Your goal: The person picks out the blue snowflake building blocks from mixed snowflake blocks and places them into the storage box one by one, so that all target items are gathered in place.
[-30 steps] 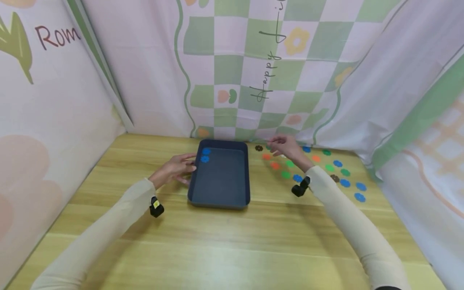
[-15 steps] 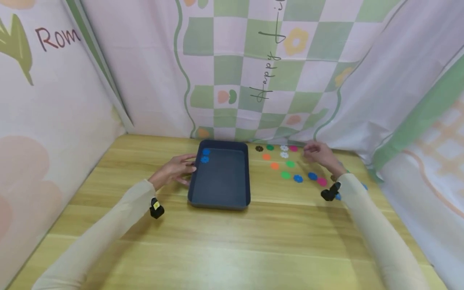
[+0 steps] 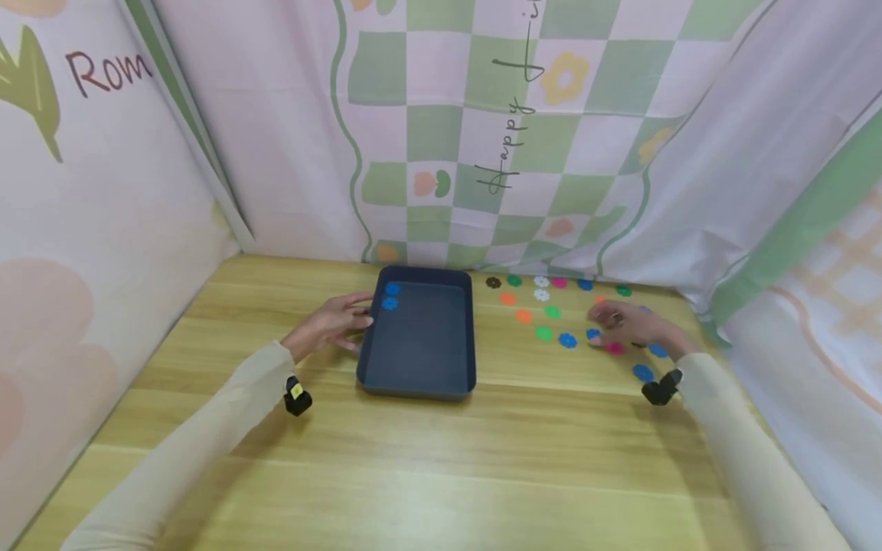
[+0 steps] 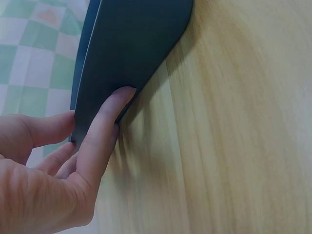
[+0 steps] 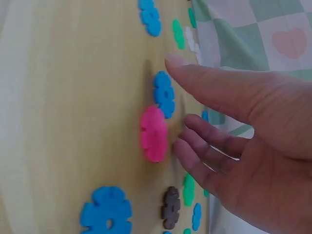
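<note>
Since a second ago the right hand [image 3: 630, 325] has swung from the far edge beside the tray out to the right and nearer the person, and now hovers low over the scattered flower discs; the left hand [image 3: 329, 323] has not shifted. Everything sits on a pale wooden table [image 3: 441, 459] closed in on three sides by hung cloth [image 3: 482, 138], pink and white with a green checked panel and script lettering. Left fingers [image 4: 105, 122] lie straight and relaxed against the outer left wall of the dark blue tray [image 3: 420, 360], gripping nothing. Right fingers [image 5: 204, 151] are spread and loosely bent, holding nothing, their tips just beside a pink disc [image 5: 154, 134] and a blue disc [image 5: 165, 94], though whether they touch the wood cannot be told. Two blue discs [image 3: 390, 295] lie in the tray's far left corner. On the table right of the tray, the head view shows about five blue, four green, three orange, two white, two pink and one brown disc, with others hidden behind the hand.
</note>
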Action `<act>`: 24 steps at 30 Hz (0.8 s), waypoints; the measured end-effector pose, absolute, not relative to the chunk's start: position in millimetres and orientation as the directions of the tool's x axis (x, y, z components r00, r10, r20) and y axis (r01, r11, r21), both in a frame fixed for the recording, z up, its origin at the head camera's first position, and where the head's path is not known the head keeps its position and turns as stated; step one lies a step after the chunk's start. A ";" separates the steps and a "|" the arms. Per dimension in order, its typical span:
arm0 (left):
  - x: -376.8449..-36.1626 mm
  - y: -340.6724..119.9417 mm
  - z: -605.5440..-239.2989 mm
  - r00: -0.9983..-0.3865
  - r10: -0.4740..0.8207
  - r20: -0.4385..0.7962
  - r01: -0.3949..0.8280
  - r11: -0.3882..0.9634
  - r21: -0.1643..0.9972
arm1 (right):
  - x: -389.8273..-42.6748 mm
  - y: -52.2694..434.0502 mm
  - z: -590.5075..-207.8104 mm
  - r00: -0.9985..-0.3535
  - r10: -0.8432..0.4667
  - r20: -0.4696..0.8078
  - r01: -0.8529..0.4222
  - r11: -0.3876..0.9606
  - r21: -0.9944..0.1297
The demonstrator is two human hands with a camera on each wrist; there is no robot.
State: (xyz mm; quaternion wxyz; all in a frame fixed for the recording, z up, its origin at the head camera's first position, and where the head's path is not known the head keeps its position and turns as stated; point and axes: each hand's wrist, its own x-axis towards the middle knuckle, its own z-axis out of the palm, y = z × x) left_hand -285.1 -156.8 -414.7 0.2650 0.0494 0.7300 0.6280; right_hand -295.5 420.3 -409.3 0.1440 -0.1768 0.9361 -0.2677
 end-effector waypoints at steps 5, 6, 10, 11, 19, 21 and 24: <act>-284.8 -157.2 -415.3 -0.853 0.410 -0.324 -0.261 0.202 0.944 | -294.4 419.8 -416.5 -0.911 -0.387 -0.145 -0.253 0.799 -0.546; -284.7 -157.2 -415.1 -0.852 0.411 -0.323 -0.259 0.203 0.944 | -293.8 418.5 -416.3 -0.913 -0.384 -0.140 -0.250 0.795 -0.553; -284.9 -157.9 -414.5 -0.851 0.425 -0.309 -0.244 0.202 0.948 | -292.5 413.8 -414.3 -0.928 -0.338 -0.158 -0.206 0.817 -0.539; -285.0 -158.1 -414.5 -0.850 0.428 -0.307 -0.242 0.200 0.950 | -292.3 412.7 -413.9 -0.932 -0.324 -0.162 -0.193 0.823 -0.534; -285.2 -156.9 -416.0 -0.847 0.428 -0.315 -0.247 0.208 0.947 | -291.6 413.1 -417.2 -0.938 -0.315 -0.143 -0.200 0.830 -0.521; -284.9 -157.1 -416.3 -0.849 0.423 -0.316 -0.248 0.210 0.946 | -292.8 413.5 -418.9 -0.941 -0.314 -0.125 -0.209 0.830 -0.517; -284.7 -158.0 -416.6 -0.854 0.414 -0.314 -0.248 0.205 0.947 | -294.5 411.0 -418.1 -0.949 -0.300 -0.097 -0.214 0.838 -0.502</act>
